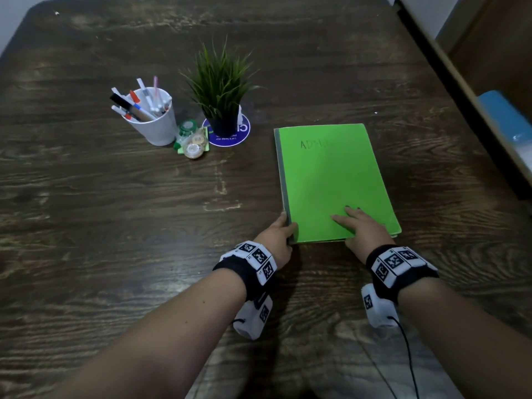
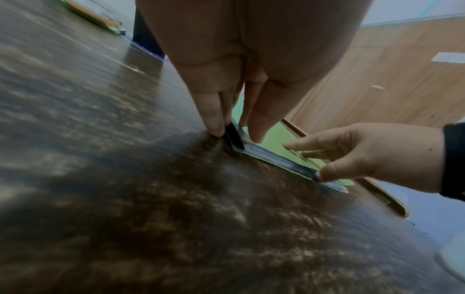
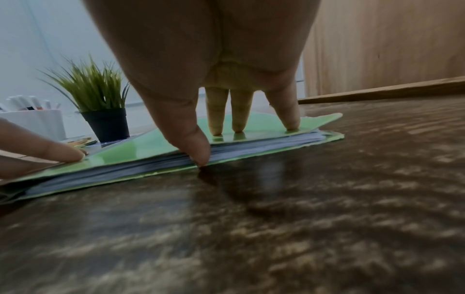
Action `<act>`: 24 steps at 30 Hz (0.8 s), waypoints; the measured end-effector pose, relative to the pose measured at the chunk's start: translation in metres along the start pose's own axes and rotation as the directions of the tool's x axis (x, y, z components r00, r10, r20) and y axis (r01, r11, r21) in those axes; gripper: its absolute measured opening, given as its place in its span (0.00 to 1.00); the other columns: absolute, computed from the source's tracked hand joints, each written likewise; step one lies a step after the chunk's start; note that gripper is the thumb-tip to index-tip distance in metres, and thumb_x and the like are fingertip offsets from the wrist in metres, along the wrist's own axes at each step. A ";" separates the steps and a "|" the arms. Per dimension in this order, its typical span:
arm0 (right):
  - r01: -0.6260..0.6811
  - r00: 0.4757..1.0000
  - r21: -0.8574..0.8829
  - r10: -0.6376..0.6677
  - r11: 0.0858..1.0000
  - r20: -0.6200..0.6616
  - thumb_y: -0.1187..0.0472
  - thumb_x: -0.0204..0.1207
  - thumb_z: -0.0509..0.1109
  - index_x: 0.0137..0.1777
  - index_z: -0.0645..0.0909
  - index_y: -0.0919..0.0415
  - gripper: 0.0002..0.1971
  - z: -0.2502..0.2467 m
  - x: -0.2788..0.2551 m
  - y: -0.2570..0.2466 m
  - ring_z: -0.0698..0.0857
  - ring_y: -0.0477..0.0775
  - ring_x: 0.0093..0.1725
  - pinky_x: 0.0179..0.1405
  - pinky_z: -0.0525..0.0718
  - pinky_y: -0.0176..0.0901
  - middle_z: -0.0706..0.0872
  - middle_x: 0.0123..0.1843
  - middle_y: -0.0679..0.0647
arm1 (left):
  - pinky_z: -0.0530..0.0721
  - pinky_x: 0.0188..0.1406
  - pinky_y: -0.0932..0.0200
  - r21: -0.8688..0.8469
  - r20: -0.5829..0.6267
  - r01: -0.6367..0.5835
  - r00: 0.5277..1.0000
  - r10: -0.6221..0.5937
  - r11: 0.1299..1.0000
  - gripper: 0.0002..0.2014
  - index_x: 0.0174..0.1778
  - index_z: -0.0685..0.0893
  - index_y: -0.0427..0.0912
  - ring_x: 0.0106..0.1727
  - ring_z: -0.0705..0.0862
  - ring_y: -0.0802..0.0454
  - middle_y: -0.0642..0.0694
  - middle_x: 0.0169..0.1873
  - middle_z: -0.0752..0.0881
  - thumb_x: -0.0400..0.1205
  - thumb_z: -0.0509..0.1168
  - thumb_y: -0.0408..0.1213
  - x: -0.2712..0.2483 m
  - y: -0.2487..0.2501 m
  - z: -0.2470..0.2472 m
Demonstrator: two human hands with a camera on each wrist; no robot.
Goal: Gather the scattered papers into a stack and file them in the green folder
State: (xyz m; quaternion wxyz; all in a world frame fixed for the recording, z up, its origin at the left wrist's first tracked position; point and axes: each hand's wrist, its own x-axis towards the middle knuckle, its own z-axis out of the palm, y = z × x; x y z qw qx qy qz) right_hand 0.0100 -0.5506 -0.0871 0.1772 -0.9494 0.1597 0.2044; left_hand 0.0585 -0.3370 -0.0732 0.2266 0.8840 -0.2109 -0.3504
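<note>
Both hands sit at the near edge of the closed green folder (image 1: 335,180). Left hand (image 1: 276,240) has the near left corner by the dark spine, thumb on the cover and fingers down the side against the tabletop, so it pinches that corner. Right hand (image 1: 361,230) lies on the cover with straight fingers spread and pressing down, while its thumb (image 3: 195,147) touches the near edge of the paper stack (image 3: 176,159); it curls round nothing. Those papers are inside the folder, showing as a pale band of sheet edges between the two green covers. Faint handwriting shows near the far end of the top cover. The folder lies flat on the dark wooden table (image 1: 115,214), right of centre, its long side running away from the person. Far left of it, well apart, stands a small potted grass plant (image 1: 220,90) on a round purple coaster (image 1: 230,136). Just left of that lie correction tape dispensers (image 1: 191,141), and beside them a white cup of pens and markers (image 1: 151,116). Both wrists wear black bands with white marker blocks
</note>
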 end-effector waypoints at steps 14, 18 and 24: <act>-0.056 0.994 -0.063 0.062 0.996 0.094 0.79 0.68 0.62 0.77 0.63 0.35 0.44 -0.011 0.004 -0.005 0.52 0.52 0.85 0.78 0.59 0.73 0.54 0.85 0.44 | 0.67 0.77 0.58 0.102 0.106 -0.009 0.994 -0.001 0.995 0.37 0.83 0.53 0.53 0.82 0.61 0.48 0.52 0.84 0.41 0.81 0.63 0.34 0.004 0.003 -0.004; -0.108 0.972 -0.177 0.141 0.978 0.189 0.66 0.76 0.62 0.81 0.57 0.39 0.36 -0.024 -0.002 -0.025 0.51 0.56 0.85 0.77 0.53 0.76 0.51 0.86 0.47 | 0.66 0.75 0.60 0.110 0.121 -0.023 0.993 0.009 0.994 0.38 0.83 0.51 0.53 0.82 0.61 0.51 0.56 0.84 0.46 0.81 0.64 0.35 -0.010 -0.003 -0.005; -0.026 0.987 -0.085 0.039 0.996 0.155 0.50 0.82 0.59 0.83 0.56 0.50 0.30 -0.048 -0.023 -0.067 0.76 0.58 0.73 0.62 0.79 0.44 0.65 0.82 0.55 | 0.58 0.77 0.65 0.172 -0.084 0.006 0.996 0.009 0.985 0.34 0.83 0.57 0.50 0.82 0.60 0.51 0.51 0.83 0.57 0.81 0.61 0.30 -0.043 -0.007 -0.034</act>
